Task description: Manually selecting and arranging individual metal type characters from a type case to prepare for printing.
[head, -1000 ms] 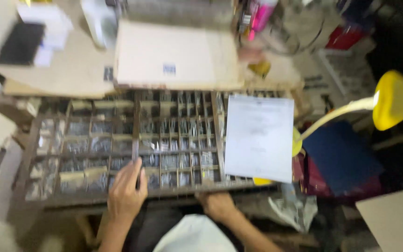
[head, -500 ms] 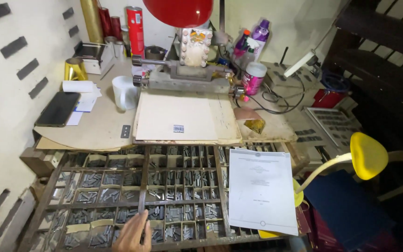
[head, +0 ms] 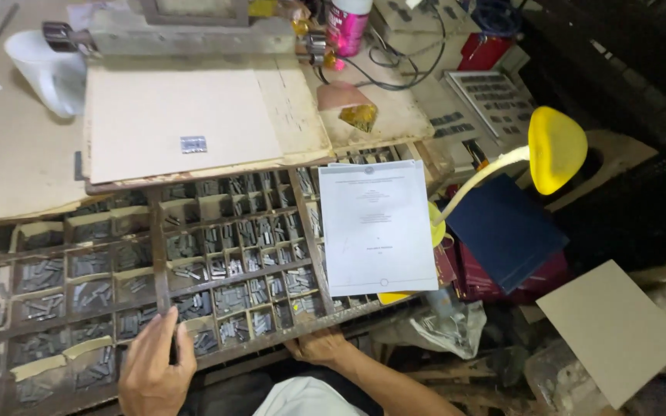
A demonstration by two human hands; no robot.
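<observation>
Type tray (head: 156, 254) divider pinched by closed left hand (head: 152, 370); right hand (head: 319, 347) curled on its front edge

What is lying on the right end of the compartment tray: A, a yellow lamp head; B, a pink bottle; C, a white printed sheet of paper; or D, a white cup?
C: a white printed sheet lies flat over the right-hand compartments of the type tray.

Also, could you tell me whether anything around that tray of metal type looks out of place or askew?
Yes: a printed white sheet lies tilted over the right end of the compartmented type tray, hiding several compartments. A cardboard board also overhangs the tray's top edge. The left hand rests on the tray and the right hand grips its front rim.
</observation>
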